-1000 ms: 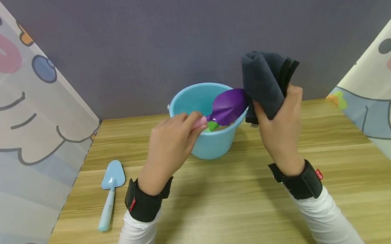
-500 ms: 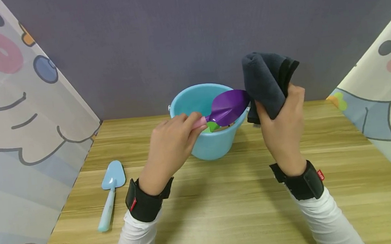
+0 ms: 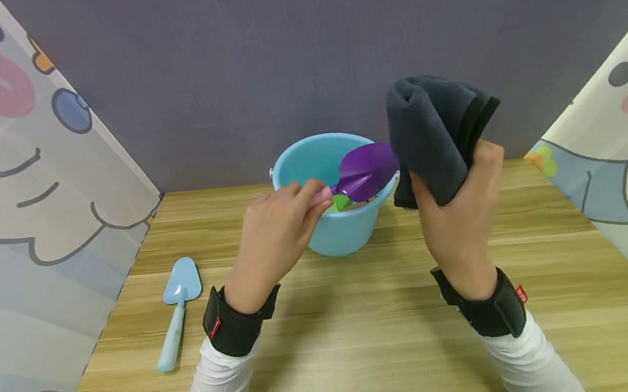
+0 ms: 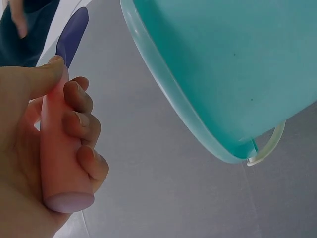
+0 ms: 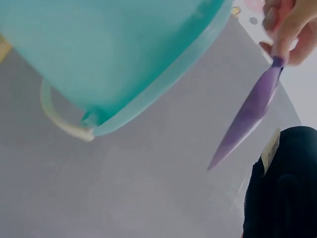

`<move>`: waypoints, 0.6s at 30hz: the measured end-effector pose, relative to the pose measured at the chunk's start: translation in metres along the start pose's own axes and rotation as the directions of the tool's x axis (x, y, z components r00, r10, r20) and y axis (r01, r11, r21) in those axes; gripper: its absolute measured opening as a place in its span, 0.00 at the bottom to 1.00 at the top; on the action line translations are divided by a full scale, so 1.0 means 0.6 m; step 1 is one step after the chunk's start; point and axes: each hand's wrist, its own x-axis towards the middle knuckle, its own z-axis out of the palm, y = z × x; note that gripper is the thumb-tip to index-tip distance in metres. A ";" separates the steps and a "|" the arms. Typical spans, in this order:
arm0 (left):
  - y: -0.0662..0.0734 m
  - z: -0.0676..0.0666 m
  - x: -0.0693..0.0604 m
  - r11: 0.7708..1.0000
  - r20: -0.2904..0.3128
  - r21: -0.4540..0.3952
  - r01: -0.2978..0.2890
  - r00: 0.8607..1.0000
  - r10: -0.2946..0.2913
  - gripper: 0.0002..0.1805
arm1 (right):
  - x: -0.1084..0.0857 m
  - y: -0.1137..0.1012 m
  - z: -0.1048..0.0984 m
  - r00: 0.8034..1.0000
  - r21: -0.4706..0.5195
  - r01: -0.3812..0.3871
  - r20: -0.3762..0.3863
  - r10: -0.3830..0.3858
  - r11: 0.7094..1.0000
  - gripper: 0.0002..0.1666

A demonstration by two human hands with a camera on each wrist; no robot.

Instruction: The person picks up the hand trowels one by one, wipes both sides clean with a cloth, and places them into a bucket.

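Observation:
My left hand (image 3: 276,231) grips the pink handle (image 4: 64,148) of a toy shovel with a purple blade (image 3: 367,172), held over the light blue bucket (image 3: 340,234). My right hand (image 3: 464,219) holds a folded dark grey towel (image 3: 428,141) just right of the blade. In the right wrist view a gap shows between the towel (image 5: 282,183) and the purple blade (image 5: 250,111). Something green (image 3: 342,202) shows inside the bucket, partly hidden by the shovel and left hand.
A light blue toy trowel (image 3: 177,313) lies on the wooden table (image 3: 362,343) at the left. Behind the bucket rises a grey panel (image 3: 222,72). Cartoon-printed sheets (image 3: 19,205) flank both sides. The bucket has a pale handle (image 5: 62,119).
Over the last half second my right hand has shifted slightly right, and the towel has risen and turned a little. The left hand and the shovel have stayed nearly still.

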 end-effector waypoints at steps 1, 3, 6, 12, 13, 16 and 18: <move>0.001 0.000 0.001 1.000 0.001 -0.005 -0.001 1.000 0.001 0.12 | -0.003 -0.005 0.001 1.000 0.011 0.019 -0.006 -0.019 1.000 0.34; 0.003 0.001 0.002 1.000 0.006 -0.014 -0.005 1.000 0.005 0.12 | -0.010 -0.015 0.002 0.999 0.027 0.048 -0.011 -0.048 0.998 0.33; 0.005 0.002 0.001 1.000 0.017 -0.028 -0.004 1.000 0.005 0.12 | -0.025 -0.027 0.008 0.997 0.044 0.077 0.025 -0.078 0.996 0.31; 0.007 0.004 0.002 1.000 0.023 -0.014 0.000 1.000 0.000 0.13 | -0.054 -0.030 0.023 0.979 0.030 0.144 0.140 -0.147 0.989 0.31; 0.007 0.004 0.002 1.000 0.020 -0.008 -0.001 1.000 0.002 0.13 | -0.058 -0.028 0.027 0.973 0.022 0.164 0.160 -0.165 0.986 0.32; 0.011 0.001 0.001 1.000 0.001 0.004 -0.023 1.000 0.023 0.13 | -0.068 -0.023 0.035 0.955 0.008 0.219 0.202 -0.216 0.976 0.32; 0.015 -0.003 0.000 0.999 -0.012 0.012 -0.038 0.999 0.038 0.13 | -0.071 -0.020 0.038 0.948 0.014 0.245 0.207 -0.242 0.970 0.32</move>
